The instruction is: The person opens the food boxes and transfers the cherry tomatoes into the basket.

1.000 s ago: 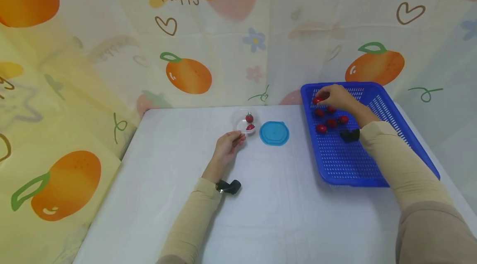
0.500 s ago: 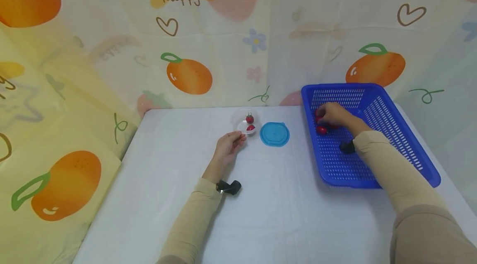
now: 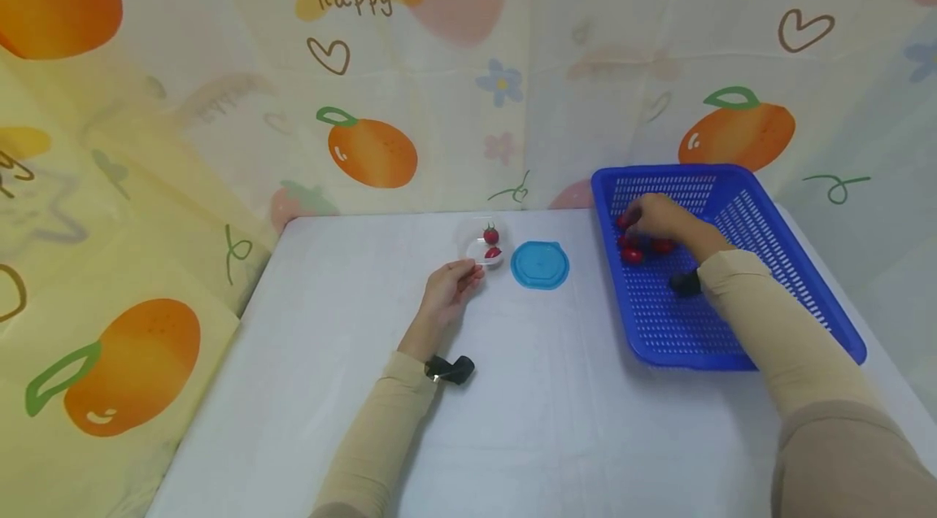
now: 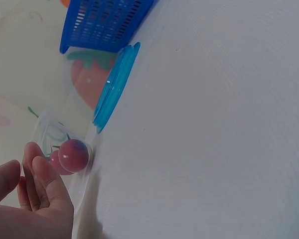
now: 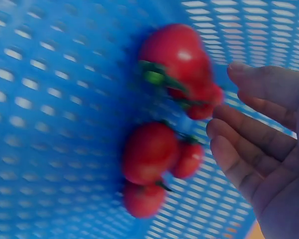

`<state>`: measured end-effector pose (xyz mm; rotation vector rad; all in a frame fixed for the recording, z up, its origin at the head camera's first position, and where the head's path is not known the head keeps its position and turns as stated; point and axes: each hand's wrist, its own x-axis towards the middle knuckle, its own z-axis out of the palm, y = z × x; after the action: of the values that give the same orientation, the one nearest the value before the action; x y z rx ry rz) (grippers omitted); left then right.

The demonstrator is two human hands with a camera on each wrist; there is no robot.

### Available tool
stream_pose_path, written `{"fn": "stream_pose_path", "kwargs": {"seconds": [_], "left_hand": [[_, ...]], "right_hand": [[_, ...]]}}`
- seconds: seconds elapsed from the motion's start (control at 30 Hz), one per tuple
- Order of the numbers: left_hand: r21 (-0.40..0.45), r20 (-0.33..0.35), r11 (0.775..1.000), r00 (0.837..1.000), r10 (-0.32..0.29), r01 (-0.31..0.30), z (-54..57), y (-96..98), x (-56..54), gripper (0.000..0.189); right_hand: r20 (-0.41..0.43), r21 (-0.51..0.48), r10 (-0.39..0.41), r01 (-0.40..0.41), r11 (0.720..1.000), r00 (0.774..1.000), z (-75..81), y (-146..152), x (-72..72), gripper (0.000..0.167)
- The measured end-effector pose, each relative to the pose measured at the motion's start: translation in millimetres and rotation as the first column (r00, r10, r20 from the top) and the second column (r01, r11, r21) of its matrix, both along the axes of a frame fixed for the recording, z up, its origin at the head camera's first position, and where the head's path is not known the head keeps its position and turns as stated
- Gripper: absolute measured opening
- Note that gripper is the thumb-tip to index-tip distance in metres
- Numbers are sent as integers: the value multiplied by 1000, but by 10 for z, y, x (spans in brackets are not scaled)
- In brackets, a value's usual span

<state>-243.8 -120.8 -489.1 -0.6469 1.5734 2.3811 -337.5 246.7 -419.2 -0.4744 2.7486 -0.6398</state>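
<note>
My left hand (image 3: 443, 290) pinches the near rim of a small clear plastic bowl (image 3: 467, 235) at the table's back. Two cherry tomatoes (image 3: 491, 236) with green stems lie in that bowl; in the left wrist view they show behind my fingertips (image 4: 43, 167). My right hand (image 3: 662, 219) reaches down into a blue slotted basket (image 3: 635, 331). Seen from the right wrist, thumb and fingers are spread apart, fingertips right by a red tomato (image 5: 205, 102). Several more cherry tomatoes (image 5: 149, 152) lie beside it on the basket floor, partly hidden by the hand in the head view.
A round light-blue lid (image 3: 540, 265) lies flat between the bowl and the basket. The table (image 3: 527, 420) has a white cover. A fruit-print curtain (image 3: 439, 79) hangs behind and along the sides.
My right hand has moved from the basket's back-left corner nearer to me, down among the tomatoes, then slightly back. The left hand and the bowl have stayed in place.
</note>
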Motion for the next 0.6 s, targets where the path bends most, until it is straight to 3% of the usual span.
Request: {"fn": "stream_pose_path", "kwargs": {"seconds": [0.2, 0.4, 0.6], "left_hand": [[1, 1, 1000, 1000, 4, -4, 0, -4, -1, 28], [11, 2, 1000, 1000, 4, -4, 3, 2, -4, 29], [19, -3, 1000, 1000, 6, -6, 5, 15, 3, 27]], "right_hand": [[-101, -18, 12, -14, 1000, 995, 349, -1, -66, 32], [-173, -44, 30, -38, 998, 984, 672, -238, -91, 32], [-209, -47, 84, -96, 994, 974, 747, -636, -122, 28]]}}
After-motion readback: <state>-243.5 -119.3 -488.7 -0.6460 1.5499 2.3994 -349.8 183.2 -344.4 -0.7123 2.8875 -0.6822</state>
